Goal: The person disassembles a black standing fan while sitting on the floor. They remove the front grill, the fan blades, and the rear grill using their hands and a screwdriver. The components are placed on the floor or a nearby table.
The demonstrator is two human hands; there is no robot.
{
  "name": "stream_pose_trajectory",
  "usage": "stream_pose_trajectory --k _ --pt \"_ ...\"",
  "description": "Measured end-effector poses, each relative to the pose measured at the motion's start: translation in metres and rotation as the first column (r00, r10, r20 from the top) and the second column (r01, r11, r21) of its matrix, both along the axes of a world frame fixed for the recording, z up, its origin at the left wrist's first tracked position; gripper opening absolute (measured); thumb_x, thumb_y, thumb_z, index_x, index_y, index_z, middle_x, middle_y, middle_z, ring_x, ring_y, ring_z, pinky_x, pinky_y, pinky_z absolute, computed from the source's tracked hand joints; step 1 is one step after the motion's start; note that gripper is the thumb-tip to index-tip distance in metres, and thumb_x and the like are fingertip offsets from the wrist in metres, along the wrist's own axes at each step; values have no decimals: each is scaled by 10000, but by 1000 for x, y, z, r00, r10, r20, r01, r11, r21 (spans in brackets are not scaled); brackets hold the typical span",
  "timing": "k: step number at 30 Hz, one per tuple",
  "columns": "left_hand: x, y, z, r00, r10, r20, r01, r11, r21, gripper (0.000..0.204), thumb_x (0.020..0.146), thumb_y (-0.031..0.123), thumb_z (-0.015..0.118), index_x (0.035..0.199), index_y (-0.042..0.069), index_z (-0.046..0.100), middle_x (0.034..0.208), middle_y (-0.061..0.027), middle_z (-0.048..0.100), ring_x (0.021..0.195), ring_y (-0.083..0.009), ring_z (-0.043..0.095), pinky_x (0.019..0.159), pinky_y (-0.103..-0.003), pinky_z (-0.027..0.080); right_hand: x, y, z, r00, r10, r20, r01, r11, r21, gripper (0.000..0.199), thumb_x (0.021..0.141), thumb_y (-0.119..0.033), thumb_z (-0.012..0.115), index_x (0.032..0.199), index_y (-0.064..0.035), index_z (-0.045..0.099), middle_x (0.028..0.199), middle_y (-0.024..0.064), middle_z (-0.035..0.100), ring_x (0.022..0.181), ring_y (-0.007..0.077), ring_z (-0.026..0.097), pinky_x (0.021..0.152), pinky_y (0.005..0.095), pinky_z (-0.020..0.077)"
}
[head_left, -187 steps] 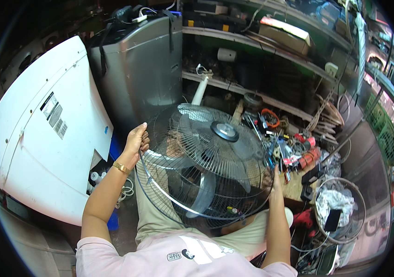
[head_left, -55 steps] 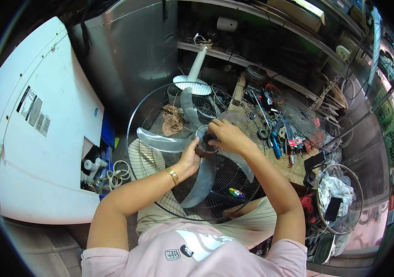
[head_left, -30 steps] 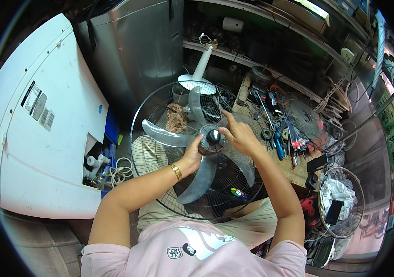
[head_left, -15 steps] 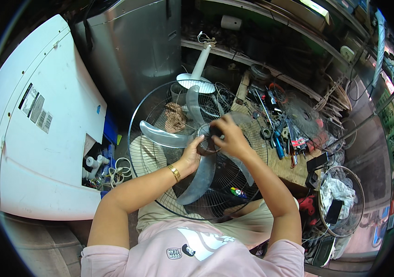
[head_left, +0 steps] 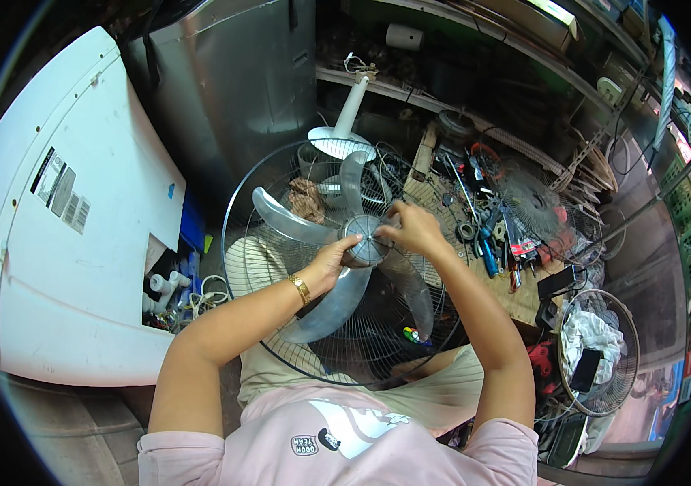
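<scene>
A fan lies face up on my lap, its round wire rear guard (head_left: 241, 219) around translucent grey blades (head_left: 288, 220). My left hand (head_left: 331, 263) grips the hub (head_left: 364, 236) from below and left. My right hand (head_left: 410, 230) pinches the round cap at the hub's top right edge. A gold bracelet sits on my left wrist. The front guard is off the fan.
A large white appliance panel (head_left: 62, 235) leans at the left, a steel cabinet (head_left: 232, 81) behind the fan. A white fan stand (head_left: 345, 121) rises behind the guard. Screwdrivers and tools (head_left: 491, 243) litter the wooden bench at right. Another small fan guard (head_left: 601, 352) lies lower right.
The front guard I held six seconds ago is gone, leaving the blades bare. Over the last second both hands stay at the hub, my right fingers shifting slightly around its cap.
</scene>
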State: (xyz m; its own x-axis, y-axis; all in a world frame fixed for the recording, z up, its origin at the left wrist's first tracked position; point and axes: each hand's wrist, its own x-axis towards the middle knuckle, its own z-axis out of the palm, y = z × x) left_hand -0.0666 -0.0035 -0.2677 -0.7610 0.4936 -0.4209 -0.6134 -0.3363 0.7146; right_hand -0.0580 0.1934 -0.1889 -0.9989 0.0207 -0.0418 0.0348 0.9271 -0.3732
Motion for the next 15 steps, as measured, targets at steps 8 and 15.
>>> stream_pose_trajectory --k 8,15 --pt "-7 -5 12 991 -134 -8 134 991 7 337 837 209 683 1091 14 576 1033 -66 637 981 -170 610 915 -358 484 -40 16 -7 917 309 253 -286 950 -126 697 688 -577 729 1139 -50 660 1028 183 681 955 310 661 806 402 518" --pt "-17 2 45 976 -173 -131 174 985 -8 350 887 217 631 1144 -11 563 1054 -115 648 947 -199 648 785 -332 567 -32 23 19 981 173 83 -165 982 -94 828 625 -570 780 1214 -18 595 1122 207 634 947 311 657 737 398 551"
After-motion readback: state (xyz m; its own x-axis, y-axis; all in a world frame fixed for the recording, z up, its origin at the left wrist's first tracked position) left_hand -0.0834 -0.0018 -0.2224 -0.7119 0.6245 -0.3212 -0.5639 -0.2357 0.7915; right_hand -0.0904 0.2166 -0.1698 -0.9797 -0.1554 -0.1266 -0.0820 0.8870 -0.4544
